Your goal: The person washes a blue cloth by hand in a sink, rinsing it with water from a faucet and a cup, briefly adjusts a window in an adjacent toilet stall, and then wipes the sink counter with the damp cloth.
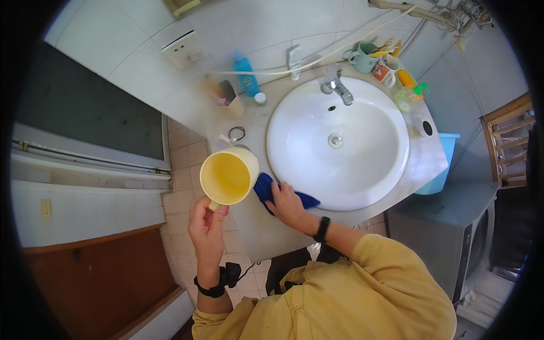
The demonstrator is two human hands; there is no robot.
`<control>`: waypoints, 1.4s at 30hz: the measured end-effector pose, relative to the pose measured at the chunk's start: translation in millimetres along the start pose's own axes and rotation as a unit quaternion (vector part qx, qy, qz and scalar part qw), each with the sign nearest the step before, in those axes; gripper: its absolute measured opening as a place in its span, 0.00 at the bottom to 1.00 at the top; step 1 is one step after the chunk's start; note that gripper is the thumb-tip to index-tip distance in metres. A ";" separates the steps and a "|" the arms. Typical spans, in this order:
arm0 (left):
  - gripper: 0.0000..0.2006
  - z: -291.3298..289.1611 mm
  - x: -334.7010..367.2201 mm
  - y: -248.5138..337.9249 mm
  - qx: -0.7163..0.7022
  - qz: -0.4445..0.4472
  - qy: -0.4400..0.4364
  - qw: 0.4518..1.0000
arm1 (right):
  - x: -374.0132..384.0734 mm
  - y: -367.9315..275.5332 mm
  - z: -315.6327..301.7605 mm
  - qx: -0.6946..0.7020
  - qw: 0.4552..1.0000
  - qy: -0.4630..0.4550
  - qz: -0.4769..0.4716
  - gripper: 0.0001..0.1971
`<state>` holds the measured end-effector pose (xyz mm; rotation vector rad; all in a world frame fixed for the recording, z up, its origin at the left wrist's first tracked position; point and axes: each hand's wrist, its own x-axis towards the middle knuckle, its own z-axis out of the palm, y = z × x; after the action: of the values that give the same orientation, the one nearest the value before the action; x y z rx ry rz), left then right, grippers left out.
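My left hand (pixel 207 224) grips the handle of a yellow mug (pixel 226 177), lifted at the counter's left edge. The mug's mouth faces me, and its yellow inside shows. My right hand (pixel 287 207) rests on a dark blue cloth (pixel 306 199) that lies between the counter's near-left part and the rim of the white washbasin (pixel 368 198). Its fingers are bent over the cloth, pressing or pinching it. Black bands circle both wrists.
A chrome tap (pixel 339 90) stands behind the basin. Along the wall are a blue bottle (pixel 246 75), a beige holder (pixel 229 101), a green mug (pixel 362 56) and a pump bottle (pixel 409 97). A light blue tub (pixel 445 161) and a grey washing machine (pixel 433 232) stand to the right.
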<state>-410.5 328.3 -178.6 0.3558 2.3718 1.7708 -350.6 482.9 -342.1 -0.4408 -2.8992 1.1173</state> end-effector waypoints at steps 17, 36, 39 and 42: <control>0.04 8.5 -47.0 -87.0 -0.009 -0.094 -0.096 0.991 | -126.4 118.6 -135.1 -0.049 0.984 -0.172 -0.006 0.27; 0.07 22.6 -44.9 -121.3 -0.021 -0.136 -0.077 0.987 | -106.9 293.3 -230.0 0.292 0.837 0.229 0.404 0.30; 0.08 24.9 -51.2 -130.6 -0.009 -0.128 -0.092 0.988 | -79.8 211.0 -269.8 0.528 0.753 0.096 0.382 0.25; 0.08 28.1 -52.4 -125.5 -0.030 -0.153 -0.112 0.981 | -26.5 132.1 -283.0 0.506 0.810 -0.049 0.293 0.27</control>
<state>-364.4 305.3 -307.5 0.1610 2.0839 1.5673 -261.8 755.4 -215.2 -1.2090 -1.7422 2.5240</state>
